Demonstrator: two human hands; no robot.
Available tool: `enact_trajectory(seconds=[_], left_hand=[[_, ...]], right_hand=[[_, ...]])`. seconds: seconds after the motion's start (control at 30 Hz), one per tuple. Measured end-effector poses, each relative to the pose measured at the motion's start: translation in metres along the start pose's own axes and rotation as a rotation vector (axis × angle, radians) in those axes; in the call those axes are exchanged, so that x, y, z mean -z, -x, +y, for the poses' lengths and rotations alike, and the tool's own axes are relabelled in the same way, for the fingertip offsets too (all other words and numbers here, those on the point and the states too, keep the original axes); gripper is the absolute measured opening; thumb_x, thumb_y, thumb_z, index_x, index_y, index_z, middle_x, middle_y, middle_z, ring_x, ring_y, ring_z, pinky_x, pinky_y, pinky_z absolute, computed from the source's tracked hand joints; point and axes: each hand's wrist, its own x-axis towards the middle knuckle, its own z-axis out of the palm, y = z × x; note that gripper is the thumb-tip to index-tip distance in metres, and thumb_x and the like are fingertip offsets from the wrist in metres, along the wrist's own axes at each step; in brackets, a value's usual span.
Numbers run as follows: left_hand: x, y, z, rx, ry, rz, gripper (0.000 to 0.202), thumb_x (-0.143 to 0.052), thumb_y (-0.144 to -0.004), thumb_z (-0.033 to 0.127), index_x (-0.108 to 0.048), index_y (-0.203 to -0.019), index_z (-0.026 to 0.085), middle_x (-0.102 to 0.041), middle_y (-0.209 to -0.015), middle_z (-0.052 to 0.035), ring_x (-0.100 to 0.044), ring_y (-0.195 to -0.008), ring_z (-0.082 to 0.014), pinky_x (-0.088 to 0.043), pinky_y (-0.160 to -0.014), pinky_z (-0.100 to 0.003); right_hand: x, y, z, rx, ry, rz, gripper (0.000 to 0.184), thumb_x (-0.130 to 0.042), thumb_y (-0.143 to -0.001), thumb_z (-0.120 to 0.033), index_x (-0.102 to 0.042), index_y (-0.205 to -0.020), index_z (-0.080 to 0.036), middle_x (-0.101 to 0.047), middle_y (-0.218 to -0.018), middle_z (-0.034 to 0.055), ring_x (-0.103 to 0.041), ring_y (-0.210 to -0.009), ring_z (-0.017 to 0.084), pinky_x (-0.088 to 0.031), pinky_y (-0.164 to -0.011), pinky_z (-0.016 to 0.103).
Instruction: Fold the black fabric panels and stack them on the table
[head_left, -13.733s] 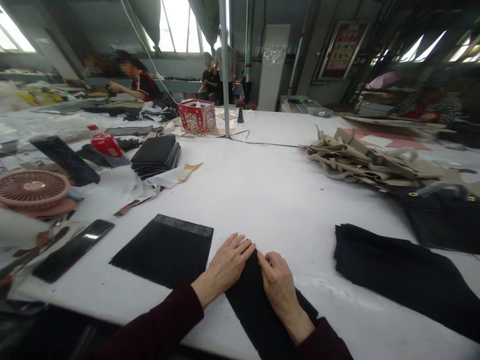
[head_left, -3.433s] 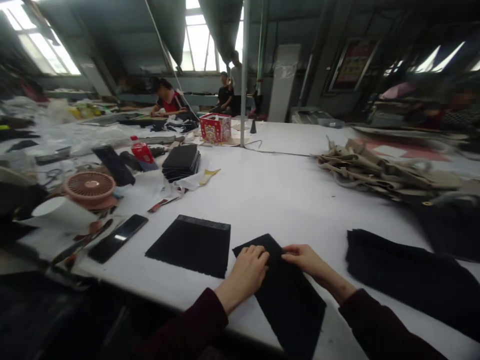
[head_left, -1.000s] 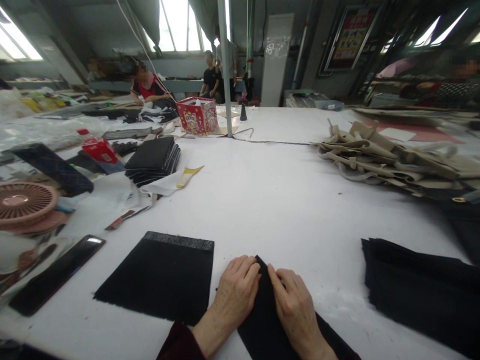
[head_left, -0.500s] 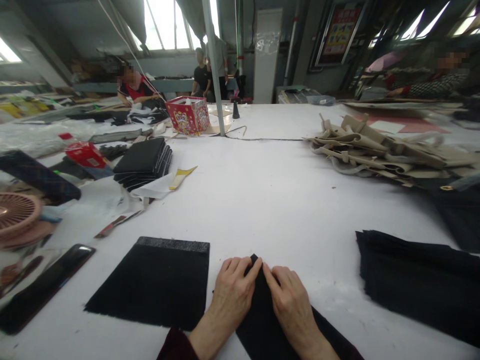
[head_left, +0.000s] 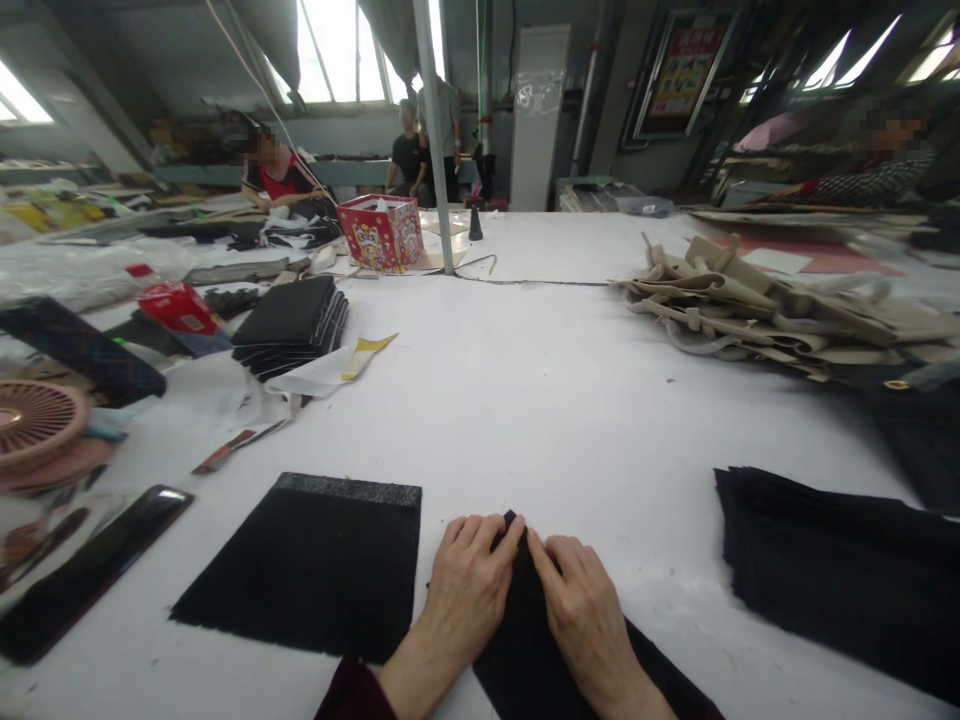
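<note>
1. The left hand [head_left: 466, 585] and right hand [head_left: 581, 605] press the black cloth [head_left: 525, 640] near its far tip.
2. Whether either pinches it, I can't tell from here.
3. It lies on the white table [head_left: 510, 420], between a black panel [head_left: 315, 570] and dark stacked fabric [head_left: 832, 570].

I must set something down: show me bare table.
Broad bare tabletop lies between the black stack and tan pile; a smaller patch, between the right hand and layered black cloth. Left is crowded: fan, phone, white sheet.
</note>
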Motion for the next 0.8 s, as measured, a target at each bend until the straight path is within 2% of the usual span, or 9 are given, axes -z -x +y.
enact_trajectory(seconds=[0.8], left_hand=[[-0.0023,0.0004,0.0007,0.009,-0.021,0.015,0.037,-0.043,-0.095,0.014,-0.054,-0.131,0.019,-0.061,-0.108,-0.0093,-0.055,-0.094,-0.0232,-0.046,-0.084,-0.042]], right_hand=[[0.0008,-0.0006,-0.0005,-0.011,-0.004,-0.023,0.037,-0.035,-0.097,-0.008,-0.054,-0.128,-0.009,-0.053,-0.091,0.0093,-0.048,-0.080,0.021,-0.045,-0.071,0.036]])
